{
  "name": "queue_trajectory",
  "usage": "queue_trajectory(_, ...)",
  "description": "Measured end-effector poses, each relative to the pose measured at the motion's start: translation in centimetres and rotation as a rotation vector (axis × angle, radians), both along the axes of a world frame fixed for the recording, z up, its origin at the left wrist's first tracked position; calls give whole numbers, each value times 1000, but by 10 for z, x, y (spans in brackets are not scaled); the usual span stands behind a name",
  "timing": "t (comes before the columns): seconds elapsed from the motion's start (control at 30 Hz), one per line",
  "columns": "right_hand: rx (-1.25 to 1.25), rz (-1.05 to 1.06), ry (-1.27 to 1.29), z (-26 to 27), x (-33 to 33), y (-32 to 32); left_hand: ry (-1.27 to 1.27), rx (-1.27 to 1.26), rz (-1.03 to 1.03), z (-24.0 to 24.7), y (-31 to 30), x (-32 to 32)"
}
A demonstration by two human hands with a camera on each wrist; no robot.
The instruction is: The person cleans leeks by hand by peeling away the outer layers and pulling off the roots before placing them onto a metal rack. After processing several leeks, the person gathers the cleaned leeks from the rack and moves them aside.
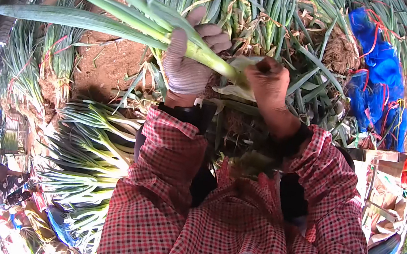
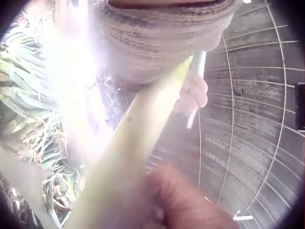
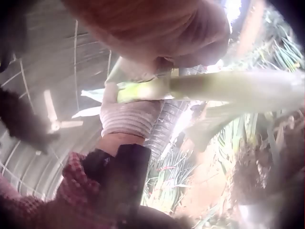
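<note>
A large green onion (image 1: 204,56) slants across the head view, its long leaves to the upper left and its pale stalk to the right. My left hand (image 1: 186,67), in a striped glove, grips it where leaves meet stalk. Near the pale end, my bare right hand (image 1: 270,87) has its fingers curled and pinches the loose outer leaf. In the left wrist view the white stalk (image 2: 136,126) runs from the glove (image 2: 162,45) to the bare fingers (image 2: 178,195). A loose flap (image 3: 209,129) hangs below the stalk in the right wrist view.
Bundled green onions (image 1: 266,8) line the far side, and more onions (image 1: 92,146) lie at the left. Blue netting (image 1: 380,65) with red ties is at the right. Bare soil (image 1: 107,60) shows between bundles. A cardboard box (image 1: 390,169) stands at the right.
</note>
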State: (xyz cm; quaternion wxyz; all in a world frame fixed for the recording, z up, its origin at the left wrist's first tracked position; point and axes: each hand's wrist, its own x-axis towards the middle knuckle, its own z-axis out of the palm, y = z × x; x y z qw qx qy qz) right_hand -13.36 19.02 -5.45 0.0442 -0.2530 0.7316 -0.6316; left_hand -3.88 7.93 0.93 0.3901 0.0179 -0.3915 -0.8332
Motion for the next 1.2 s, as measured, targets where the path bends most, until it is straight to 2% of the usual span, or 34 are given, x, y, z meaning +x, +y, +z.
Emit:
queue_trajectory(0.03,-53,-51,-82,-7,-4,1,30,7,20,-3,-6,2)
queue_trajectory(0.2,-435,110,-345,-7,-20,17,123,154,127,-25,-48,13)
queue_trajectory(0.23,-553,160,-439,0,-18,14,124,196,158,-24,-51,15)
queue_trajectory(0.27,-669,210,-534,13,-15,12,175,304,125,-21,-51,16)
queue_trajectory(0.3,-783,261,-630,26,-12,12,193,304,92,-22,-53,18)
queue_trajectory(0.37,-772,522,-670,43,-11,17,234,304,27,-19,-53,22)
queue_trajectory(0.4,-725,613,-673,49,-8,21,265,303,9,-17,-52,23)
queue_trajectory(0.47,-630,825,-699,56,-13,30,388,273,-158,-16,-64,28)
queue_trajectory(0.5,-573,815,-593,55,-18,35,447,255,-247,-15,-72,33)
queue_trajectory(0.53,-516,801,-486,53,-25,42,454,245,-230,-5,-75,42)
queue_trajectory(0.57,-456,783,-383,49,-32,51,417,229,-100,11,-63,53)
queue_trajectory(0.6,-237,677,-79,46,-40,60,444,213,-78,5,-75,60)
queue_trajectory(0.7,156,537,682,23,-68,85,519,110,-6,-2,-95,81)
queue_trajectory(0.77,524,423,523,0,-94,102,568,123,-47,-7,-104,94)
queue_trajectory(0.83,438,167,786,-69,-148,127,555,135,-18,-7,-102,97)
queue_trajectory(0.9,1046,223,453,-95,-196,168,527,147,49,-10,-104,101)
queue_trajectory(0.93,1318,108,380,-109,-213,171,512,154,66,-10,-103,100)
queue_trajectory(0.97,1072,104,548,-97,-198,157,456,164,146,-6,-96,96)
queue_trajectory(1.03,572,86,851,-32,-127,104,416,104,122,-2,-85,80)
queue_trajectory(1.07,416,146,867,-10,-99,80,329,161,243,4,-71,68)
queue_trajectory(1.1,258,200,876,5,-72,60,282,202,226,7,-61,57)
queue_trajectory(1.2,192,244,891,29,-7,26,206,164,70,-4,-45,32)
